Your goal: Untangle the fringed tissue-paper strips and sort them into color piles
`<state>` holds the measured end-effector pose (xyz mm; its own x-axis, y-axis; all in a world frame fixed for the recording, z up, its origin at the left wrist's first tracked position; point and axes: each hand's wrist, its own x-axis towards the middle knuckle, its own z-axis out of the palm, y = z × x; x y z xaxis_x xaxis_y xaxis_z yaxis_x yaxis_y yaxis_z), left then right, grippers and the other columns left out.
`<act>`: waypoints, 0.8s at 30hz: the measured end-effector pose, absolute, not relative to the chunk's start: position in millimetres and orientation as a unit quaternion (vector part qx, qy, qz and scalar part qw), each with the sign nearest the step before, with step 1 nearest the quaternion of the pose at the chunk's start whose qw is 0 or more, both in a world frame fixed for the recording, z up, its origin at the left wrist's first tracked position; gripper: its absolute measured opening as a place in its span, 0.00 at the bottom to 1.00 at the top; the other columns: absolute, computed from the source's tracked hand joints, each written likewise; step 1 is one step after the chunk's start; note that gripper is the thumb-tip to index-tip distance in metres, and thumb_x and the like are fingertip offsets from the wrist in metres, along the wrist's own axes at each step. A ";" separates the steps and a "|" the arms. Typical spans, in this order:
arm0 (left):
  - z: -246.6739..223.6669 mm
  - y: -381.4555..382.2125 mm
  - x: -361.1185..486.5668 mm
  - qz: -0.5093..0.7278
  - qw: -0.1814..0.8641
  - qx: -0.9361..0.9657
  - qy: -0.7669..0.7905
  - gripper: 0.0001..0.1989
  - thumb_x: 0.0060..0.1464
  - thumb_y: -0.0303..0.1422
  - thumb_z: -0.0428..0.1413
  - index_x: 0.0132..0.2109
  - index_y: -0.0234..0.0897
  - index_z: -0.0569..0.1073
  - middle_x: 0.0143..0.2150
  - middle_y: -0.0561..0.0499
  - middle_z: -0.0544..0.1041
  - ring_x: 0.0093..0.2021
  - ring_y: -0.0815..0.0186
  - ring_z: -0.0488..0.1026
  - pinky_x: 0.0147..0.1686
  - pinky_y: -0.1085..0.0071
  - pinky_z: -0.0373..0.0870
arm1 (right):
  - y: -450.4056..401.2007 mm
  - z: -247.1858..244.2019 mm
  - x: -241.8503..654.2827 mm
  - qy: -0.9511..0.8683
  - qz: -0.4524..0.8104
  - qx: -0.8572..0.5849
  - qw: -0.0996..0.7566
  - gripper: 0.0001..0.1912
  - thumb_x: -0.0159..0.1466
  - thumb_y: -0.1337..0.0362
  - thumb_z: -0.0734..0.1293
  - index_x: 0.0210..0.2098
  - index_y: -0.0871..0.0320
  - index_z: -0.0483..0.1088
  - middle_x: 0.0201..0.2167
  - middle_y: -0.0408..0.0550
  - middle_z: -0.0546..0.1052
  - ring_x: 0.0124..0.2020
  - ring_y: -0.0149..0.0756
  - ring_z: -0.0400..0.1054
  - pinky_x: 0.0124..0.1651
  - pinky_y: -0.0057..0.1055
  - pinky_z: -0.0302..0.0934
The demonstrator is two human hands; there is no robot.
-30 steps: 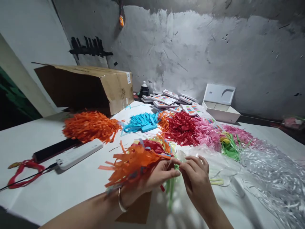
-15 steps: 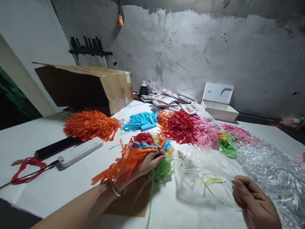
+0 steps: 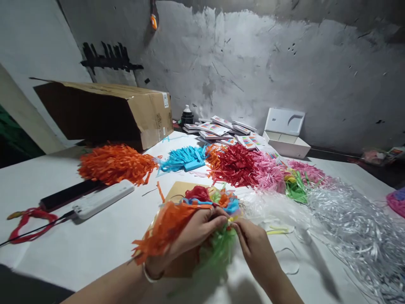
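My left hand [image 3: 202,228] is closed around the middle of a bunch of coloured paper strips. Orange strips [image 3: 166,226] fan out to the left over the wrist, blurred by motion. Green strips [image 3: 221,249] hang below, while red, blue and yellow ones [image 3: 205,196] stick up above the fingers. Close against it, my right hand [image 3: 253,238] pinches at the bunch's gathered point, where a bit of yellow shows. The thin pale strip between its fingertips is mostly hidden. Beneath the hands lies a brown card sheet [image 3: 182,266].
Behind the hands lie shredded-paper heaps: orange [image 3: 117,164], blue [image 3: 183,158], red [image 3: 236,164], pink [image 3: 270,171] and silver [image 3: 357,228]. A cardboard box [image 3: 152,120], flat printed boxes [image 3: 218,128] and an open white box [image 3: 286,141] stand farther back. A white power strip [image 3: 104,198] sits left.
My right hand has come in from the far right to meet my left hand at the bunch. The pale strip stretched between the hands no longer shows. The view has shifted slightly.
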<state>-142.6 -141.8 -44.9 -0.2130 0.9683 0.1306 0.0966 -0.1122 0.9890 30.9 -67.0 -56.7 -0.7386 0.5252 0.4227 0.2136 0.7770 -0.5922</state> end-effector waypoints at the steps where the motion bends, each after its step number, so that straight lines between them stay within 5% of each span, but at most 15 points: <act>1: -43.7 -144.9 -153.4 0.556 0.411 0.483 0.537 0.12 0.56 0.43 0.61 0.32 0.39 0.81 0.27 0.50 0.76 0.26 0.65 0.67 0.26 0.73 0.64 | -63.4 -58.1 34.1 -0.888 0.288 -0.217 0.284 0.19 0.75 0.60 0.54 0.36 0.55 0.73 0.29 0.44 0.78 0.30 0.35 0.74 0.34 0.28 0.63; 6: -43.5 -161.8 -210.2 0.550 0.543 0.364 0.520 0.18 0.52 0.47 0.65 0.31 0.35 0.78 0.17 0.60 0.56 0.17 0.75 0.43 0.15 0.76 0.39 | -46.1 -62.6 65.5 -0.833 0.321 -0.297 0.339 0.19 0.72 0.52 0.59 0.32 0.56 0.74 0.27 0.44 0.78 0.30 0.35 0.73 0.32 0.25 0.62; 13: -23.2 -174.3 -203.3 0.485 0.285 0.598 0.571 0.04 0.53 0.33 0.64 0.35 0.40 0.84 0.29 0.46 0.80 0.27 0.63 0.72 0.27 0.74 0.64 | -48.8 -50.3 83.2 -0.804 0.345 -0.302 0.379 0.15 0.67 0.53 0.66 0.32 0.55 0.78 0.29 0.46 0.80 0.29 0.37 0.74 0.33 0.26 0.66; 24: 8.3 -158.8 -204.5 0.502 0.270 0.567 0.595 0.06 0.51 0.34 0.65 0.30 0.37 0.82 0.23 0.49 0.76 0.24 0.66 0.67 0.25 0.75 0.58 | -34.4 -28.9 79.7 -0.740 0.404 -0.358 0.401 0.17 0.62 0.49 0.70 0.30 0.57 0.77 0.25 0.44 0.76 0.27 0.34 0.68 0.28 0.25 0.61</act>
<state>-204.5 -158.8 8.3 -0.2117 0.9455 0.2472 0.4032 -0.1459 0.9034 79.7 -34.4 -28.9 -0.4213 0.8543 0.3045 0.2060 0.4172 -0.8852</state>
